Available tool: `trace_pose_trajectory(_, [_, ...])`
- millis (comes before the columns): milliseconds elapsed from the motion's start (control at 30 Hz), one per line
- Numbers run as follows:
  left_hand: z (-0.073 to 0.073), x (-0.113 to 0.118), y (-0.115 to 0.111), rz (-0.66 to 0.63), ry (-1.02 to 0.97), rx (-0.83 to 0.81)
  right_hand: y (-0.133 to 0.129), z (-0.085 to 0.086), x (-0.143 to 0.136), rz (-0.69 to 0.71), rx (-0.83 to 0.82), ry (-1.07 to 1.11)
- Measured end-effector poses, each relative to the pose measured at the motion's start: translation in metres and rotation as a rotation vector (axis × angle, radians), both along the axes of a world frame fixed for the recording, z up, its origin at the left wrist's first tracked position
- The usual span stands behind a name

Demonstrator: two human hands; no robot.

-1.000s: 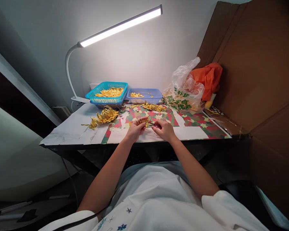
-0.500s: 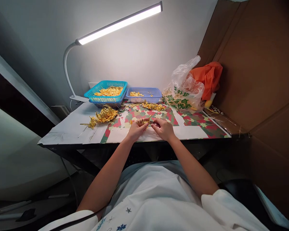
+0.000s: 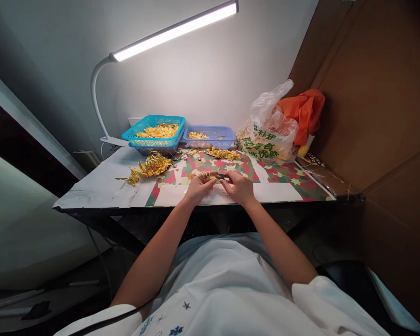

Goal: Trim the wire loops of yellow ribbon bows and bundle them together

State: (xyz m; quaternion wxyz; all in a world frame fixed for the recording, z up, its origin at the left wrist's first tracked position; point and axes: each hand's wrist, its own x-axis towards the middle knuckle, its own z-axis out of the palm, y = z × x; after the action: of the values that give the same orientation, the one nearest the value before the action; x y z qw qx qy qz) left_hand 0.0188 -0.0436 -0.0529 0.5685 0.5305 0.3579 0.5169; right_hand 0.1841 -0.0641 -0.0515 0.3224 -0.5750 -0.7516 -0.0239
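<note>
Near the table's front edge my left hand (image 3: 199, 187) is closed around a gold wire-and-leaf piece (image 3: 206, 177), with gold strands showing over its fingers. Close on its right, my right hand (image 3: 241, 187) pinches a small dark tool (image 3: 222, 176) whose tip meets the gold piece; its exact kind is too small to tell. A gold leafy bundle (image 3: 154, 165) lies to the left of my hands, with a smaller gold sprig (image 3: 133, 177) beside it. Behind my hands rests another gold cluster (image 3: 222, 154).
A turquoise basket (image 3: 154, 140) of gold pieces sits stacked at the back left, beside a blue-purple basket (image 3: 210, 136). A plastic bag (image 3: 266, 135) and orange cloth (image 3: 306, 112) stand at back right. A lit lamp (image 3: 175, 30) hangs above; cardboard (image 3: 378, 116) walls the right.
Both hands stay in almost the same place. The dark tool in my right hand has shifted slightly against the gold piece, and the view has tilted a little.
</note>
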Motion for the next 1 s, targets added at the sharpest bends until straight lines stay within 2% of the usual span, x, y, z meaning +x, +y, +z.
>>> trace_pose_trajectory(367, [-0.001, 0.001, 0.0, 0.021, 0.023, 0.001, 0.0, -0.001, 0.0, 0.007, 0.002, -0.013])
trace_pose_trajectory(633, [-0.002, 0.001, 0.001, 0.03, 0.011, -0.001, 0.001, -0.001, 0.0, 0.025, -0.028, 0.067])
trace_pose_trajectory(800, [-0.001, 0.001, 0.001, 0.026, -0.023, -0.01, 0.002, 0.002, 0.002, 0.036, -0.045, 0.229])
trace_pose_trajectory(1000, [0.001, 0.0, 0.002, -0.008, -0.081, -0.053, 0.014, -0.003, 0.011, 0.096, -0.079, 0.557])
